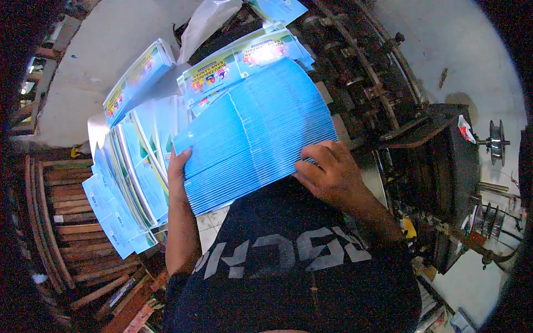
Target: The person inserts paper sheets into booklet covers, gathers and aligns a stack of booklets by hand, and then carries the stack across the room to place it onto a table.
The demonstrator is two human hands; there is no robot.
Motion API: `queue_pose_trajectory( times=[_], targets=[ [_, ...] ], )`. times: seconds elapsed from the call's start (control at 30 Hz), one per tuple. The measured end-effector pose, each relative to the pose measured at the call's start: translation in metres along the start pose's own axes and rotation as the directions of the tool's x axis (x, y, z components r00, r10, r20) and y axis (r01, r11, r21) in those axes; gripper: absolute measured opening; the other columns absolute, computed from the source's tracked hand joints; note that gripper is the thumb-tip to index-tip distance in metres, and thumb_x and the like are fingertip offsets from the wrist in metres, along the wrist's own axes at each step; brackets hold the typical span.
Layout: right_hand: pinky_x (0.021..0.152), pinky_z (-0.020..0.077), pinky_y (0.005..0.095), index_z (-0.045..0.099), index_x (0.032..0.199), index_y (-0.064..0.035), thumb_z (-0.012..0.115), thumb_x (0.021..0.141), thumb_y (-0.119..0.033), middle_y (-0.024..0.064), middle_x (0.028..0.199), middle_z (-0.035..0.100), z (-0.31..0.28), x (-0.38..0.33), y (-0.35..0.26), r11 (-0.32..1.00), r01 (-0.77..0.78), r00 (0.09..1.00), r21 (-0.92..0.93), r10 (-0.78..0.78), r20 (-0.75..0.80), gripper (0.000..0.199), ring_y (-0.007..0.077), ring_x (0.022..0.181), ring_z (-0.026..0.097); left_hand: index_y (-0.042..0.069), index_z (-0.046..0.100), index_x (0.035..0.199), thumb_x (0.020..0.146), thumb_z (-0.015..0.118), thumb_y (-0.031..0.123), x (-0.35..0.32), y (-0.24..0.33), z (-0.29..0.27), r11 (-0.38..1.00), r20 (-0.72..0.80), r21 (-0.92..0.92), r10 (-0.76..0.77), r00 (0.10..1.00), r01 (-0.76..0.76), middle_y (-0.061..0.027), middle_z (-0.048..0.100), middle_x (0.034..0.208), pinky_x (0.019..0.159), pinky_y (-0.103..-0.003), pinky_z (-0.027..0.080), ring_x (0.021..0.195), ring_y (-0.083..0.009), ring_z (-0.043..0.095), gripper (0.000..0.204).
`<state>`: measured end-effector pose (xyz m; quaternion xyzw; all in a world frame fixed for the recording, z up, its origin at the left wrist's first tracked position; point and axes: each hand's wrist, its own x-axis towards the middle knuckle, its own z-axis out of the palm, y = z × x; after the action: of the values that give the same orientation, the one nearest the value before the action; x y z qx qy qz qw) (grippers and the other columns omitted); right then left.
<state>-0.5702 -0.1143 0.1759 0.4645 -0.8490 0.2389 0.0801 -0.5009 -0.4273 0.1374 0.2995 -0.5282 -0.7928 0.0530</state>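
Observation:
A thick stack of blue printed sheets (266, 122), fanned out so that many edges show as steps, lies between my two hands in front of my chest. My left hand (179, 166) grips its left edge, thumb on top and the fingers hidden underneath. At the lower right edge, my right hand (325, 166) has its fingers curled over the sheets, pinching them. Just beyond the stack lie printed booklet covers (239, 61) in yellow, white and blue. To the left are more piles of printed sheets (133, 166), overlapping one another.
A dark machine with bars and rollers (361, 72) runs along the right. A white plastic bag (205, 25) is at the back. Another bundle of covers (139, 80) stands at the back left. Wooden slats (78, 216) are stacked at the lower left. A spool (496, 142) is at far right.

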Motion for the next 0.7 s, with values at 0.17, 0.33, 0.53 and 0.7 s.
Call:
queue_pose_trajectory(
  times=[0.17,0.33,0.53,0.7],
  targets=[
    [0.076,0.0447,0.0388,0.062,0.087,-0.0137,0.073,0.068,-0.014,0.0024,0.092,0.055,0.0024,-0.0021,-0.0005,0.998,0.052,0.998,-0.031,-0.053,-0.026,0.022,0.0229,0.089,0.054,0.001,0.039,0.130,0.079,0.058,0.019,0.0037,-0.0028,-0.0053,1.000,-0.004,0.006,0.009,1.000,-0.009,-0.0158,0.055,0.112,0.085,-0.037,0.049,0.099,-0.0260,0.057,0.058],
    [0.072,0.0452,0.0361,0.063,0.086,-0.0139,0.070,0.066,-0.011,0.0011,0.087,0.055,0.0041,-0.0034,0.0012,0.995,0.096,0.993,-0.001,-0.096,-0.073,0.021,0.0213,0.084,0.054,0.001,0.039,0.130,0.079,0.059,0.018,0.0037,-0.0046,-0.0067,0.999,0.018,-0.024,0.035,0.999,-0.035,-0.0156,0.056,0.111,0.084,-0.036,0.050,0.098,-0.0257,0.058,0.057],
    [0.071,0.0454,0.0356,0.063,0.086,-0.0137,0.071,0.068,-0.011,0.0010,0.086,0.055,0.0042,-0.0031,0.0017,0.995,0.096,0.992,-0.004,-0.096,-0.076,0.019,0.0216,0.082,0.054,0.001,0.039,0.130,0.079,0.059,0.018,0.0017,-0.0018,-0.0021,0.999,0.000,-0.025,0.022,1.000,-0.022,-0.0158,0.055,0.113,0.085,-0.037,0.050,0.098,-0.0260,0.058,0.057],
    [0.069,0.0452,0.0359,0.063,0.085,-0.0134,0.071,0.068,-0.012,0.0010,0.085,0.055,0.0040,-0.0043,-0.0007,0.996,0.088,0.993,-0.017,-0.089,-0.072,0.019,0.0218,0.081,0.053,0.001,0.040,0.130,0.079,0.060,0.019,0.0005,-0.0004,-0.0005,1.000,0.003,0.000,0.023,1.000,-0.023,-0.0157,0.055,0.113,0.086,-0.037,0.049,0.100,-0.0261,0.057,0.057]
  ],
)
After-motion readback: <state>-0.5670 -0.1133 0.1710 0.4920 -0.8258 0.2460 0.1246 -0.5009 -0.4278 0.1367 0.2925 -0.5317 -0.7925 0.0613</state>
